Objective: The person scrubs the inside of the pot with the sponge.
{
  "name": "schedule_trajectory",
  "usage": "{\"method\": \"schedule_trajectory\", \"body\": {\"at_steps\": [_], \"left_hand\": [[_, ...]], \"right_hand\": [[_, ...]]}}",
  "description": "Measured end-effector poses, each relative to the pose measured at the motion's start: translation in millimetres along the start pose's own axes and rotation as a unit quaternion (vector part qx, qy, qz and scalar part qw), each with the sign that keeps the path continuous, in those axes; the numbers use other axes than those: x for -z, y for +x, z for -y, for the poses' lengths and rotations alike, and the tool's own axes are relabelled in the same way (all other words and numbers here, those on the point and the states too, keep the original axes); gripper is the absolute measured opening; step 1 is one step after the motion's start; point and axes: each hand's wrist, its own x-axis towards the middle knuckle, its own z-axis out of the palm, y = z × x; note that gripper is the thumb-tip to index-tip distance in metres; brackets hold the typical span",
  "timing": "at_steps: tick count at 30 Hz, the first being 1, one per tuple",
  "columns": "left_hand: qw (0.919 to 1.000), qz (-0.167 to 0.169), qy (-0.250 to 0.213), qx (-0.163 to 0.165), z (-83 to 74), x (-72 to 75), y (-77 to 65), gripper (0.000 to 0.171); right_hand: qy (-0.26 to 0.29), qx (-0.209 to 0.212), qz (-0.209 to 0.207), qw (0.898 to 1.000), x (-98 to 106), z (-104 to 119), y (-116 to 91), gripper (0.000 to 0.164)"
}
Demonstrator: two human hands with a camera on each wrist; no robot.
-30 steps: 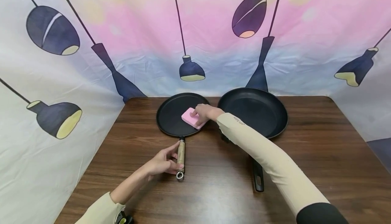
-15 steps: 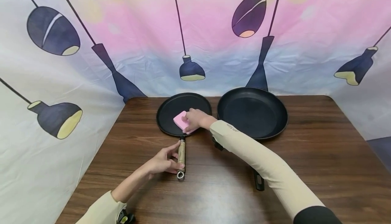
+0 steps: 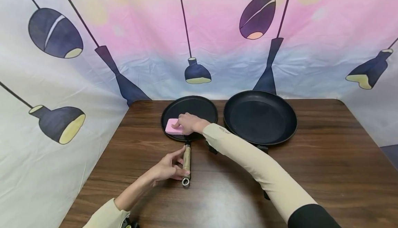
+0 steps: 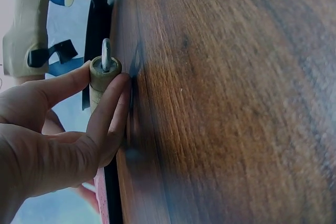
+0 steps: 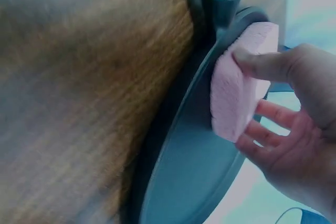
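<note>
A flat black pan [image 3: 199,107] lies on the table with its wooden handle [image 3: 186,159] pointing toward me. My left hand [image 3: 166,167] holds that handle between thumb and fingers, close to the metal hanging ring [image 4: 106,56] seen in the left wrist view. My right hand [image 3: 188,123] grips a pink sponge [image 3: 172,127] against the pan's near left part. In the right wrist view, the thumb lies on one side of the sponge [image 5: 231,93] and the fingers on the other, beside the pan's rim.
A larger, deeper black frying pan [image 3: 261,117] stands to the right, its handle mostly hidden beneath my right sleeve [image 3: 248,162]. Both pans sit near the back edge of the brown wooden table [image 3: 329,159]. Behind it hangs a cloth [image 3: 149,31] printed with lamps.
The right hand has slid the sponge leftward across the flat pan, from its right side to the near left. My left hand keeps its hold on the handle.
</note>
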Motion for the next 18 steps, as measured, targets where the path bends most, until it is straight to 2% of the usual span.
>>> {"method": "schedule_trajectory", "body": {"at_steps": [6, 13, 18], "left_hand": [[0.9999, -0.003, 0.005, 0.009, 1.1, -2.4, 0.2, 0.097], [0.9999, -0.004, 0.009, -0.006, 4.6, -5.6, -1.8, 0.098], [0.9999, -0.008, 0.007, -0.007, 1.6, -2.8, -1.3, 0.099]], "right_hand": [[-0.019, -0.006, -0.013, 1.0, -7.8, -1.5, 19.6, 0.057], [-0.1, -0.018, -0.029, 0.994, -12.4, -2.9, 37.3, 0.062], [-0.124, -0.054, -0.044, 0.99, -11.1, -8.0, 49.0, 0.056]]}}
